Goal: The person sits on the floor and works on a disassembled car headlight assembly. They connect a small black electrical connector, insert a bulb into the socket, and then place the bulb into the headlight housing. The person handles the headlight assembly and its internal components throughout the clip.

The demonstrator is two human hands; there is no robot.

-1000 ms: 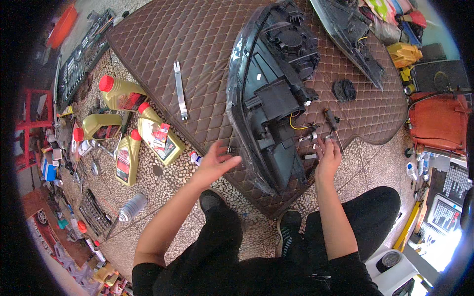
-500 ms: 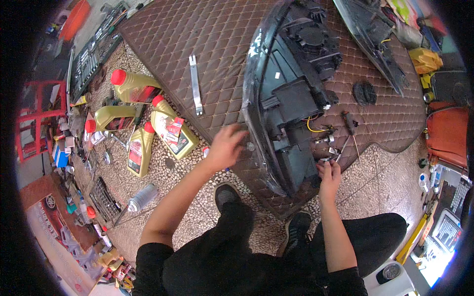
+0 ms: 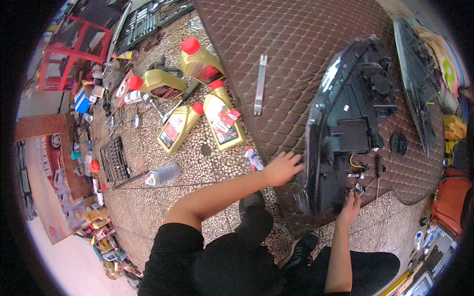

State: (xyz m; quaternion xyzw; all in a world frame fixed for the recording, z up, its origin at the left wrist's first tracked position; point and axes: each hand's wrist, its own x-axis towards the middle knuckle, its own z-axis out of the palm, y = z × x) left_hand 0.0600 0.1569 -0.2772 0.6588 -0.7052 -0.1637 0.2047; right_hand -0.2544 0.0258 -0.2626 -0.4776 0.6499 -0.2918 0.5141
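Observation:
A large car headlight assembly [image 3: 351, 126] rests on the brown quilted mat, its black back facing up. Beside its left edge, my left hand [image 3: 283, 169] has its fingers stretched out and holds nothing. My right hand [image 3: 349, 207] is at the headlight's lower right end, fingertips pinched together near a small metallic piece [image 3: 357, 188]; what they grip is too small to make out. A thin yellow wire [image 3: 352, 160] curves out of the housing. Near it lie a screwdriver with a dark handle [image 3: 379, 167] and a round black cap [image 3: 398, 144].
A second headlight [image 3: 417, 89] lies at the far right. On the mat's left part is a flat metal bar [image 3: 260, 84]. Several gold bottles with red caps [image 3: 223, 121], a spray can [image 3: 163, 175] and an open socket set [image 3: 143, 29] lie on the pebbled floor.
My view has swung leftward, so everything sits further right and lower in the picture. Both hands remain at the headlight, the left beside its edge, the right at its lower end.

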